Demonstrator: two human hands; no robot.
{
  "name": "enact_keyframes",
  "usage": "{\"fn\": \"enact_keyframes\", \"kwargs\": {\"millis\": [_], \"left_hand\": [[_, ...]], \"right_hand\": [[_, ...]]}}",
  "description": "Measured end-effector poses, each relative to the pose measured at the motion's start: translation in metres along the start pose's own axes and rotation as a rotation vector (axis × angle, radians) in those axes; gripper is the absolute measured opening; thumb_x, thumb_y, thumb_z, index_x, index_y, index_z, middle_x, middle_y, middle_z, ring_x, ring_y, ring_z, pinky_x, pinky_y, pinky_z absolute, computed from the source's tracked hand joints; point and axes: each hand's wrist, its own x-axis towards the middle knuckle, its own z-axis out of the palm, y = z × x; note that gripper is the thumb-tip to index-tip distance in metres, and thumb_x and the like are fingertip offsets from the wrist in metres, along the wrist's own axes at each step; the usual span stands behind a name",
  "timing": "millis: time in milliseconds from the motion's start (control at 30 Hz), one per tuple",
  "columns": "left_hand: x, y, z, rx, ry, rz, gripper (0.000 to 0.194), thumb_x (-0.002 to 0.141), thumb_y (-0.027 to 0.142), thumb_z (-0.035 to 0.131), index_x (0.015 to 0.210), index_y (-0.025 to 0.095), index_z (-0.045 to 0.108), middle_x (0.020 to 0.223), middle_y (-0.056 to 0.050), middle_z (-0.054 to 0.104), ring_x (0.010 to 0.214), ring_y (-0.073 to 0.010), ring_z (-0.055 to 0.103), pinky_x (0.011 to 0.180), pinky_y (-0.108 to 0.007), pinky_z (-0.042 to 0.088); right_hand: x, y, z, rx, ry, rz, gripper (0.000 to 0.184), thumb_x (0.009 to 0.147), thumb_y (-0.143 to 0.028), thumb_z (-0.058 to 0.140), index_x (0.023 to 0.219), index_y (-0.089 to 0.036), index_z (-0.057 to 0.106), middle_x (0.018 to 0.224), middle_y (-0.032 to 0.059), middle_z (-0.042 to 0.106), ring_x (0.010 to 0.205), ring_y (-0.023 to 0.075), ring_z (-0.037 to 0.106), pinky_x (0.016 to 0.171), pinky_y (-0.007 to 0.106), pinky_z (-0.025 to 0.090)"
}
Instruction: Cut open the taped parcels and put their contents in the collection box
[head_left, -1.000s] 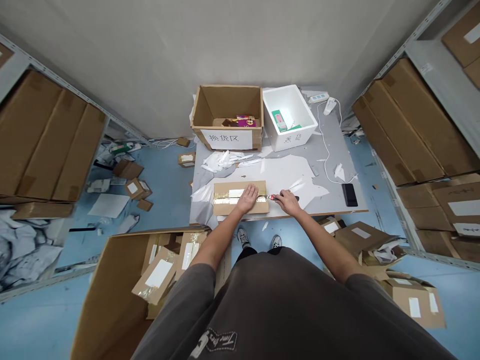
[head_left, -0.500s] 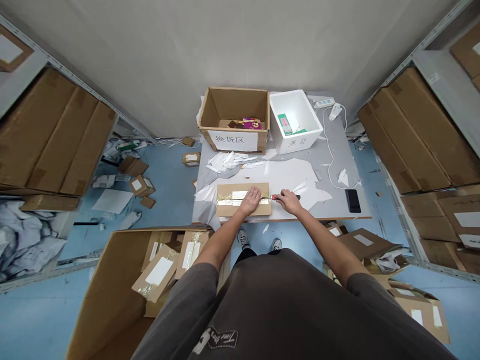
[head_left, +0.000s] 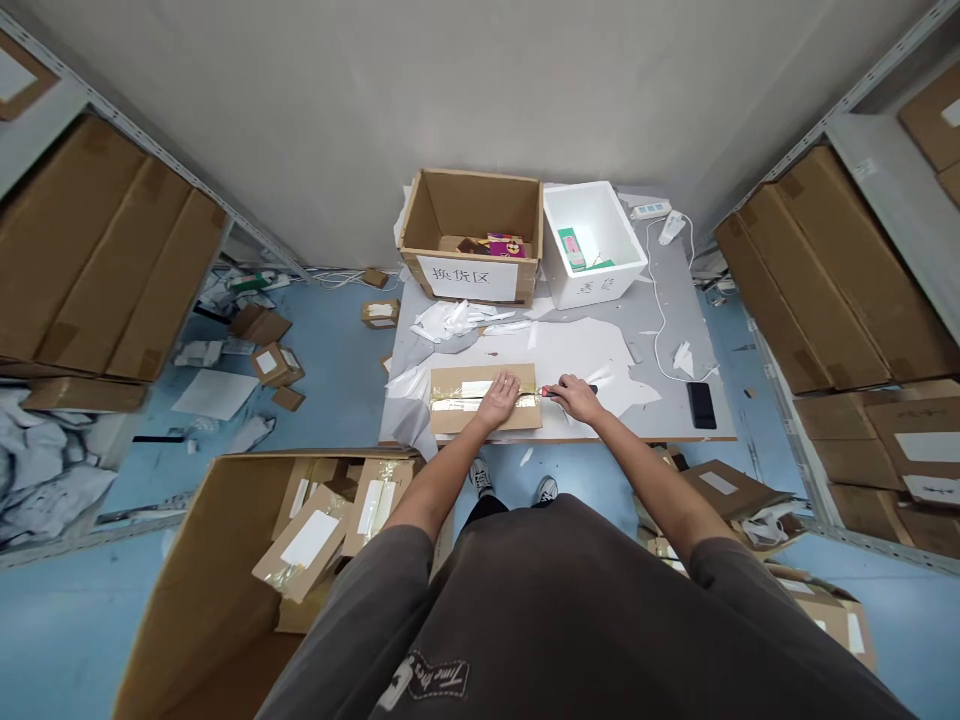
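Note:
A flat brown cardboard box [head_left: 450,418] lies near the table's front edge, with clear tape and white label strips along its top. My left hand [head_left: 500,400] rests on it, fingers stretched out flat over the right half. Gripped in my right hand [head_left: 574,398] is a box cutter [head_left: 548,392] with red and black on its handle. Its front end points left and reaches the box's right end, by the tape seam. Whether the blade is in the tape is too small to tell.
Behind stand an open carton [head_left: 469,280] and a white foam box [head_left: 596,288] with small packets inside. Torn paper [head_left: 450,320] litters the table [head_left: 667,345]. A phone [head_left: 702,405] lies right. A large carton [head_left: 187,560] of parcels stands at left; shelves flank both sides.
The view has shifted slightly. My left hand stays on the cardboard box, and the box cutter in my right hand remains at the box's right end, with hardly any movement.

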Motion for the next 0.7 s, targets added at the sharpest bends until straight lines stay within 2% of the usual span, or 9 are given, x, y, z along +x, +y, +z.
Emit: {"fn": "enact_keyframes", "kwargs": {"millis": [233, 433, 567, 633, 700], "left_hand": [[0.001, -0.008, 0.011, -0.042, 0.075, -0.003, 0.047, 0.109, 0.027, 0.043, 0.150, 0.011, 0.062, 0.158, -0.023, 0.059, 0.162, -0.0335, 0.038, 0.136, -0.063, 0.028], [0.000, -0.008, 0.014, -0.051, 0.130, 0.013, 0.043, 0.110, 0.032, 0.046, 0.143, 0.013, 0.066, 0.153, -0.022, 0.065, 0.158, -0.0336, 0.045, 0.135, -0.061, 0.034], [-0.002, -0.002, 0.011, -0.057, 0.186, 0.014, 0.040, 0.110, 0.035, 0.050, 0.139, 0.016, 0.070, 0.151, -0.020, 0.067, 0.155, -0.0333, 0.050, 0.133, -0.059, 0.038], [-0.003, 0.002, 0.003, -0.049, 0.178, 0.012, 0.040, 0.110, 0.037, 0.051, 0.137, 0.016, 0.071, 0.152, -0.019, 0.065, 0.155, -0.0326, 0.050, 0.133, -0.057, 0.038], [-0.005, 0.003, -0.011, -0.040, 0.137, 0.020, 0.041, 0.109, 0.039, 0.052, 0.138, 0.016, 0.071, 0.155, -0.017, 0.063, 0.156, -0.0313, 0.048, 0.133, -0.055, 0.037]], "right_hand": [[0.004, -0.008, -0.013, -0.066, -0.001, 0.023, 0.048, 0.109, -0.055, 0.056, 0.150, -0.032, 0.067, 0.114, 0.0123, 0.061, 0.104, 0.0293, 0.052, 0.086, 0.036, 0.039], [0.001, 0.010, -0.014, -0.015, 0.041, 0.043, 0.044, 0.109, -0.050, 0.057, 0.146, -0.029, 0.069, 0.114, 0.0126, 0.062, 0.104, 0.0286, 0.054, 0.087, 0.036, 0.042], [-0.012, 0.011, 0.007, 0.128, 0.116, 0.102, 0.034, 0.108, -0.039, 0.056, 0.136, -0.027, 0.072, 0.113, 0.0134, 0.065, 0.105, 0.0301, 0.059, 0.090, 0.038, 0.046], [-0.019, -0.002, 0.025, 0.295, 0.210, 0.231, 0.037, 0.106, -0.040, 0.054, 0.137, -0.025, 0.068, 0.112, 0.0123, 0.067, 0.103, 0.0298, 0.062, 0.089, 0.039, 0.049], [-0.023, -0.022, 0.045, 0.509, 0.290, 0.429, 0.044, 0.102, -0.049, 0.056, 0.136, -0.024, 0.063, 0.101, 0.0077, 0.068, 0.094, 0.0281, 0.065, 0.084, 0.038, 0.051]]}}
